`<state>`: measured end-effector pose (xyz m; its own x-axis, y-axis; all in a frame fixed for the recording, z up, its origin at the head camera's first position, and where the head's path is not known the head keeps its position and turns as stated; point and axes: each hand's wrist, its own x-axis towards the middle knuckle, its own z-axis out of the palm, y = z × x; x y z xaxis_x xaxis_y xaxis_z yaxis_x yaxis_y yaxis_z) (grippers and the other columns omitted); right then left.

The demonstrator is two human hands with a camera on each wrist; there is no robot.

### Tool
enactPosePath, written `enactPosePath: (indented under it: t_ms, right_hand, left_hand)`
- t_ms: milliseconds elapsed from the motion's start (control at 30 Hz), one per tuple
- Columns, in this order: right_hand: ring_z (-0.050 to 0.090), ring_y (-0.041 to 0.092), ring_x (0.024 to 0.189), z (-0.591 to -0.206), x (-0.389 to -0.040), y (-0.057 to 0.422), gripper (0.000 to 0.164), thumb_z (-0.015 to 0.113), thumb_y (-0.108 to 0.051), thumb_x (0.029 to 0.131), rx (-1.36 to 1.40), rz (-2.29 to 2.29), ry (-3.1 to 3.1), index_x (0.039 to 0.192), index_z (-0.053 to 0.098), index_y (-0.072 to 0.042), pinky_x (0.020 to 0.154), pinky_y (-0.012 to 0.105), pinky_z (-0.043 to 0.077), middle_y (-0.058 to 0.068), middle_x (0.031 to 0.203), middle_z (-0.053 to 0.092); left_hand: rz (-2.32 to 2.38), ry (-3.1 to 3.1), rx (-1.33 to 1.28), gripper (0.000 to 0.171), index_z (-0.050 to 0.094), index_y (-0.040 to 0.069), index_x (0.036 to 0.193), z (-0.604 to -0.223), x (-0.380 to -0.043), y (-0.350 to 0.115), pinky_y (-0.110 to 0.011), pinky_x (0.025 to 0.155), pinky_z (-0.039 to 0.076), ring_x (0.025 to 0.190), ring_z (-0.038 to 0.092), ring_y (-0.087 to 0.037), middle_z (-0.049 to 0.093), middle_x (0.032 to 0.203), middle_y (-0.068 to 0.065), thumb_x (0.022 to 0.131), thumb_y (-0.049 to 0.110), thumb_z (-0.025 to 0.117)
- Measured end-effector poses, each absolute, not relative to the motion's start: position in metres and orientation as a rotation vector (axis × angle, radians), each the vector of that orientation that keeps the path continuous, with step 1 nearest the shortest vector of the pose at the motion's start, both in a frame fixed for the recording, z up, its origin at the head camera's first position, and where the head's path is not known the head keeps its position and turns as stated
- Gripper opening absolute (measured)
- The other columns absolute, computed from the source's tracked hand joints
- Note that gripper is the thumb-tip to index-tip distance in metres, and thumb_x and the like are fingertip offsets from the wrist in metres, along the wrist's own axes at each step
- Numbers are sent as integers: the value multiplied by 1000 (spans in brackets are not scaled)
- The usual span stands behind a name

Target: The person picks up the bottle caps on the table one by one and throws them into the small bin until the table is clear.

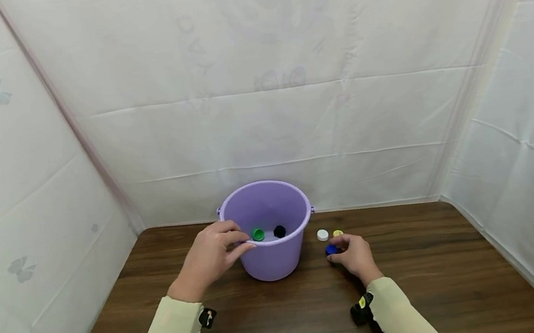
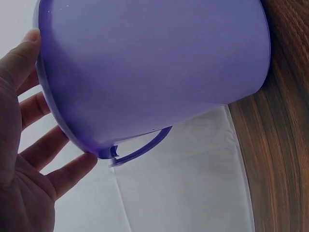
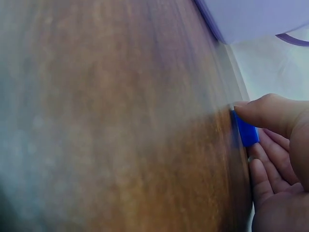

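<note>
A purple bucket (image 1: 273,263) stands upright on the table. My left hand (image 1: 211,254) holds its near-left rim, with the thumb on the outer side and the fingers spread along the edge in the left wrist view. Inside the bucket lie a green bottle cap (image 1: 258,234) and a black cap (image 1: 279,231). To the right of the bucket, my right hand (image 1: 357,257) pinches a blue bottle cap (image 1: 331,249) between thumb and fingers. In the right wrist view the blue cap (image 3: 248,131) stands close at the tabletop, its far side covered by fingers.
Just beyond the right hand, a white cap (image 1: 322,235) and a partly hidden yellow cap (image 1: 337,233) lie on the wooden table (image 1: 272,329). White cloth (image 1: 251,134) hangs behind the table and on both sides. The bucket's handle (image 2: 145,149) hangs down at its far side.
</note>
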<state>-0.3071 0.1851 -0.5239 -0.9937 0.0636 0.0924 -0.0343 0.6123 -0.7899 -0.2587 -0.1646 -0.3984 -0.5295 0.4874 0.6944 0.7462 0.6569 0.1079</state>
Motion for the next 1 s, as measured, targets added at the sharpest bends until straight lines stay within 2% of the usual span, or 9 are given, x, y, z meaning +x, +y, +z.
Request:
enactPosePath:
  t_ms: [567,1000]
  right_hand:
    - [71,28,99,-523,-309,187,30,90,-6,75,-43,1313,-2723,103,78,-4,91,47,57,13,104,77]
    - [70,27,99,-520,-308,181,27,89,-5,76,-52,1330,-2725,101,79,-5,91,46,56,12,104,77]
  left_hand:
    - [-534,-2265,-939,14,82,18,85,-399,-259,-164,-24,66,54,73,60,-5,68,85,8,82,30,87]
    - [-539,-2219,-956,14,81,16,84,-400,-260,-169,-25,65,53,71,63,-10,68,84,6,79,27,89]
